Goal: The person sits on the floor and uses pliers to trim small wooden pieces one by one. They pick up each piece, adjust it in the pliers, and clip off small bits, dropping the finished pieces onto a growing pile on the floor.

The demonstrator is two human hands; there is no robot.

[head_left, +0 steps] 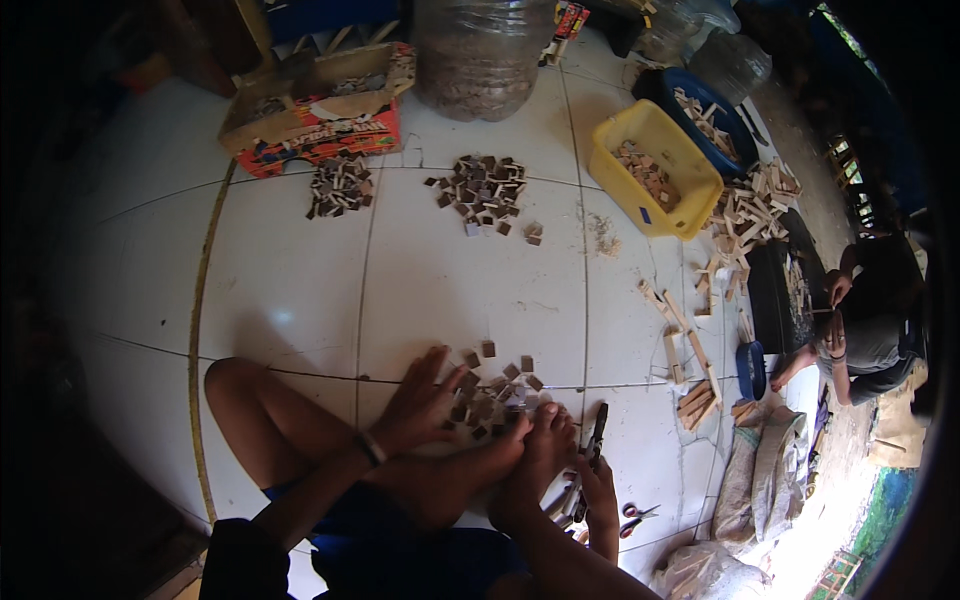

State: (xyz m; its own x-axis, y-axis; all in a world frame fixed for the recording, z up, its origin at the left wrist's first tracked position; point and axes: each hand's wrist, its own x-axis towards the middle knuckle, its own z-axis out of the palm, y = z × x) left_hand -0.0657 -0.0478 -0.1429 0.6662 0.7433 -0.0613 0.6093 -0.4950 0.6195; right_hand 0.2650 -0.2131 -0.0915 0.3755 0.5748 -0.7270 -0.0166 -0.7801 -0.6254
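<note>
Several small brown and silvery square pieces [487, 400] lie loosely heaped on the tiled floor, right in front of my bare feet. My left hand [420, 402] reaches to the left edge of this heap, palm down, its fingers stretched and spread. On the right, beside my foot, my right hand [599, 490] is closed round a dark, metallic plier-like tool [598, 432]. The tool's upper end points away from me; the hand and leg cover part of it, and its exact kind is unclear. Scissors [634, 519] with dark and red handles lie just right of that hand.
Farther off are two more heaps of squares [485, 192], a cardboard box [320, 110] and a large clear plastic container [480, 60]. A yellow basin [655, 165], a blue tub [705, 115] and wood strips [750, 210] stand at right, near another seated person [870, 310].
</note>
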